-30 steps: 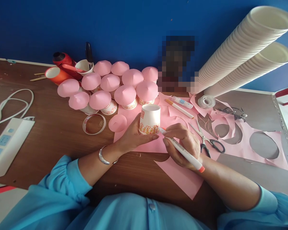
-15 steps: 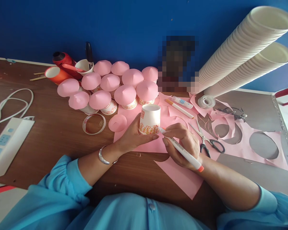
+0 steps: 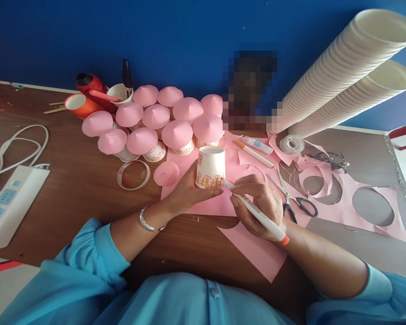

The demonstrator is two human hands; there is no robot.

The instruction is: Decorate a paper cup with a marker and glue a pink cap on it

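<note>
A white paper cup [image 3: 211, 163] with orange and yellow drawn patterns along its lower band is gripped by my left hand [image 3: 194, 189], thumb below and fingers behind its left side. My right hand [image 3: 259, 203] is closed around a white marker [image 3: 257, 214] with an orange end. The marker's tip meets the lower right of the drawn band. Beneath both hands lies a pink paper sheet [image 3: 209, 208]. Behind the cup stand several decorated cups topped with pink paper cones [image 3: 208, 127]. A flat pink cone [image 3: 166, 174] lies left of my left hand.
Scissors [image 3: 296, 201], a second marker [image 3: 255, 154], a glue tube [image 3: 257, 144] and clear tape [image 3: 292, 144] lie to the right among pink offcuts [image 3: 348, 198]. Tall cup stacks [image 3: 338, 67] lean at the back right. A tape ring [image 3: 133, 175] and a power strip [image 3: 16, 203] are at left.
The cup has shifted very slightly up and left in view. The marker tip stays at its lower right edge, and both hands keep their grips.
</note>
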